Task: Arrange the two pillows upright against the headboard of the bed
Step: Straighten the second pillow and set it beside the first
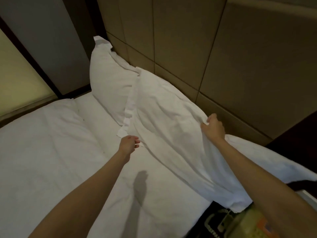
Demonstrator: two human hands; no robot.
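Your right hand [212, 127] pinches the top edge of the near pillow [164, 121], fingers curled tight into a fold of the case, holding that edge up near the headboard [188, 40] so the pillow leans back rather than slumps onto the bed [51, 143]. Your left hand [129, 145] hovers just off the pillow's lower corner, fingers loosely curled and slightly apart, gripping nothing (it looks placed to catch or tuck that loose flap of case, though that is a guess). The far pillow [108, 79] already stands upright at the far corner of the bed, its back against the headboard and its near side overlapped by the pillow you hold. The near one lies tilted along the head edge of the bed, its lower end trailing toward the near corner of the bed, not yet squared up. Likely next: lift and settle its base closer to the headboard so it stands like its neighbour.
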